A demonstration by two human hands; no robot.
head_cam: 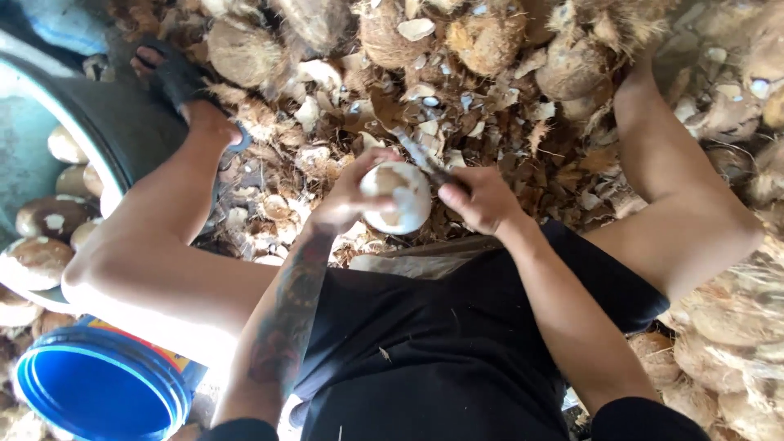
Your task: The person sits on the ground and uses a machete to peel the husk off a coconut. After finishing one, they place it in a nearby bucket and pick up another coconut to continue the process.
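My left hand (pixel 353 189) grips a mostly peeled white coconut (pixel 402 198) between my knees, with a few brown patches left on its skin. My right hand (pixel 480 198) is closed around the handle of a knife (pixel 418 153), whose blade lies across the coconut's upper right side. Both hands touch the coconut from opposite sides. Below them lie my black shorts (pixel 425 343).
Husk fibres and white shell chips (pixel 343 122) cover the ground ahead. Unpeeled brown coconuts (pixel 486 37) pile at the top and right. A dark tub (pixel 122 122) with brown-skinned coconuts (pixel 37 261) stands left. A blue bucket (pixel 98 388) sits lower left.
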